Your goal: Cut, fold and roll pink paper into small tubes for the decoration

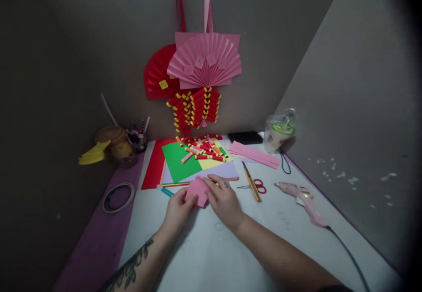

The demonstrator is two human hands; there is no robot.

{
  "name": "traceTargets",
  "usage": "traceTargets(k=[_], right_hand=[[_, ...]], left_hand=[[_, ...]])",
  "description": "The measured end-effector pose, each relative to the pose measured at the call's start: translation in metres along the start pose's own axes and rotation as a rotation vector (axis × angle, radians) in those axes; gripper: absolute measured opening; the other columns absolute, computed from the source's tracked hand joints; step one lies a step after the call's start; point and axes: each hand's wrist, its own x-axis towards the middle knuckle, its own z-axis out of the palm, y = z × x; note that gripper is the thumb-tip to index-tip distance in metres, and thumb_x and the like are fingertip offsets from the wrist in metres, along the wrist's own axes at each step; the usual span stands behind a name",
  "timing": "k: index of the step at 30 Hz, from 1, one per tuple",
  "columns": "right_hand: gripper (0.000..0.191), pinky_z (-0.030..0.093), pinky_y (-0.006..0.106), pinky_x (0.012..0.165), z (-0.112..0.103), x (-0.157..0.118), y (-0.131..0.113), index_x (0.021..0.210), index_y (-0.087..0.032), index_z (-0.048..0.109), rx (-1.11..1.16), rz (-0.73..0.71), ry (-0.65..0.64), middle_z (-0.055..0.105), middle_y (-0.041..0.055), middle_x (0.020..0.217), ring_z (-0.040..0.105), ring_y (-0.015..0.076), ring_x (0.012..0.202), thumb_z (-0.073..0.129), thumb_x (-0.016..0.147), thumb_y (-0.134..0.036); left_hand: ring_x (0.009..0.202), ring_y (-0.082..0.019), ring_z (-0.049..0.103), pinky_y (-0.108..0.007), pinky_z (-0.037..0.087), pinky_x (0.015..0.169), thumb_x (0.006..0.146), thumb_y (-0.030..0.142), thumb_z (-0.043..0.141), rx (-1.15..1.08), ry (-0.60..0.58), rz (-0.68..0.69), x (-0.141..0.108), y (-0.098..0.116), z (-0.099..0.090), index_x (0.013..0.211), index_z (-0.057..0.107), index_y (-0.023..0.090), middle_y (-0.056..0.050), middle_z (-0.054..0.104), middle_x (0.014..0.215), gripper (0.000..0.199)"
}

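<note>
A small piece of pink paper (197, 191) is held between both hands above the white table cover, just in front of the stacked coloured sheets. My left hand (180, 206) pinches its lower left part, the thumb lying on top. My right hand (224, 197) grips its right edge with thumb and fingers; a ring or mark shows on one finger. A teal pen or marker (165, 191) lies beside my left hand. To the right of my right hand, a yellow cutter (252, 182) rests across red-handled scissors (260, 186).
Green paper (180, 162) and small paper rolls (206, 156) lie at the back, pink strips (255, 155) beside them. A pink glue gun (305, 199) with a cable is right, a tape roll (118, 197) left. Cups (115, 144) stand behind; paper fans (206, 61) hang on the wall.
</note>
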Motion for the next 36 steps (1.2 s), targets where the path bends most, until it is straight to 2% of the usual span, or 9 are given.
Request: traceTargets(k=[7,13,16,23,25,28,32,34,36], right_hand=[[0.016,0.05,0.036,0.083,-0.001,0.0,-0.001,0.087,-0.022,0.064,0.134,0.095,0.087,0.058,0.0069,0.092,0.057,0.0205,0.092,0.052,0.082,-0.012],[0.008,0.048,0.031,0.075,0.0,0.001,0.004,0.082,-0.022,0.06,0.305,0.242,0.053,0.061,0.0039,0.083,0.059,0.0184,0.082,0.054,0.084,-0.018],[0.006,0.047,0.03,0.073,0.001,0.001,0.006,0.08,-0.022,0.06,0.407,0.394,0.05,0.063,0.0034,0.08,0.06,0.0189,0.079,0.056,0.084,-0.026],[0.023,0.04,0.025,0.055,0.007,0.004,0.016,0.079,-0.021,0.053,0.825,0.632,0.101,0.052,-0.0029,0.064,0.049,0.0132,0.058,0.062,0.079,-0.042],[0.027,0.042,0.025,0.057,0.006,0.006,0.019,0.078,-0.02,0.054,0.858,0.666,0.176,0.053,-0.0027,0.066,0.05,0.0128,0.06,0.066,0.075,-0.043],[0.031,0.044,0.027,0.061,0.003,0.008,0.024,0.078,-0.018,0.058,0.89,0.71,0.221,0.057,-0.0009,0.07,0.052,0.0137,0.064,0.071,0.071,-0.046],[0.031,0.041,0.027,0.058,0.005,0.008,0.024,0.077,-0.017,0.061,0.888,0.748,0.188,0.058,-0.0008,0.066,0.05,0.0132,0.061,0.074,0.066,-0.044],[0.028,0.039,0.025,0.056,0.006,0.009,0.022,0.074,-0.017,0.06,0.874,0.739,0.182,0.056,-0.0019,0.063,0.048,0.0123,0.059,0.074,0.065,-0.04],[0.026,0.037,0.025,0.056,0.007,0.009,0.019,0.072,-0.018,0.058,0.863,0.73,0.177,0.054,-0.0027,0.062,0.046,0.0119,0.058,0.074,0.065,-0.037]], left_hand=[[0.068,-0.017,0.055,-0.024,0.041,0.062,0.074,0.039,0.064,0.04,-0.007,0.023,0.0,-0.001,-0.001,0.092,0.069,0.011,-0.005,0.069,0.08,0.033],[0.066,-0.017,0.054,-0.024,0.039,0.06,0.074,0.038,0.063,0.064,-0.014,0.037,0.001,-0.001,-0.002,0.089,0.069,0.012,-0.004,0.067,0.077,0.031],[0.067,-0.017,0.055,-0.024,0.04,0.061,0.074,0.038,0.063,0.046,-0.013,0.023,0.001,0.001,-0.002,0.092,0.069,0.011,-0.005,0.068,0.079,0.033],[0.061,-0.015,0.055,-0.024,0.041,0.057,0.07,0.038,0.065,-0.012,0.002,-0.006,0.002,0.005,-0.003,0.093,0.067,0.01,-0.004,0.067,0.074,0.037],[0.063,-0.015,0.056,-0.023,0.042,0.058,0.069,0.036,0.065,-0.019,0.08,0.036,0.007,0.012,-0.015,0.093,0.066,0.011,-0.003,0.066,0.075,0.034],[0.065,-0.014,0.057,-0.022,0.044,0.06,0.068,0.034,0.064,-0.055,0.363,0.141,0.022,0.023,-0.048,0.091,0.061,0.014,-0.001,0.065,0.077,0.031],[0.076,-0.015,0.062,-0.026,0.05,0.071,0.067,0.024,0.06,-0.06,0.609,0.137,0.048,0.018,-0.092,0.113,0.055,0.014,-0.006,0.066,0.098,0.047],[0.081,-0.018,0.064,-0.03,0.051,0.077,0.069,0.022,0.057,0.038,0.633,0.076,0.057,0.007,-0.104,0.12,0.051,0.013,-0.01,0.065,0.103,0.053],[0.087,-0.022,0.064,-0.036,0.051,0.082,0.07,0.024,0.057,0.184,0.575,0.076,0.062,-0.004,-0.11,0.123,0.05,0.012,-0.012,0.064,0.105,0.055]])
